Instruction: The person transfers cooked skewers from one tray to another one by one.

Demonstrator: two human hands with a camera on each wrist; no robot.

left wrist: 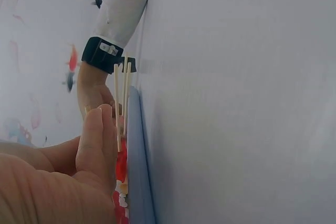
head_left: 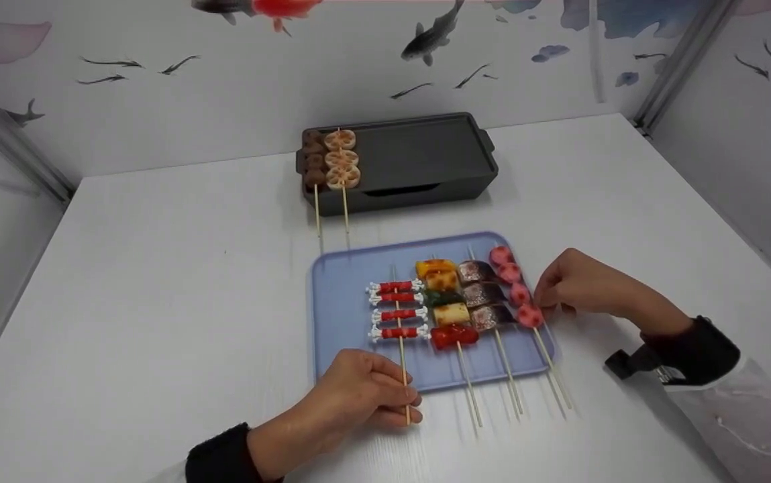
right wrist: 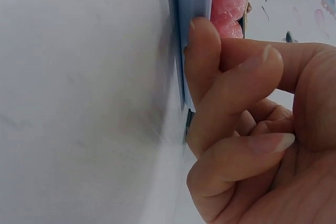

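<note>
My left hand (head_left: 365, 389) pinches the wooden stick of a skewer (head_left: 398, 314) threaded with red-and-white pieces, which lie over the blue tray (head_left: 351, 315). At the tray's right side, my right hand (head_left: 583, 285) has curled fingers and holds the edge; in the right wrist view a fingertip (right wrist: 202, 38) lies against the tray wall. Close to that hand is a skewer of pink pieces (head_left: 519, 293). Between the hands lie a skewer of dark, silvery-skinned chunks (head_left: 486, 294) and one with yellow, green and red pieces (head_left: 450, 313). The left wrist view mostly hides the held stick.
Behind the tray stands a black grill (head_left: 419, 154). On its left end are a brown-ball skewer (head_left: 315, 159) and a lotus-root skewer (head_left: 343, 159), sticks pointing toward me. Several sticks overhang the tray's front edge. A patterned wall (head_left: 331, 80) closes off the white table's (head_left: 157, 302) back.
</note>
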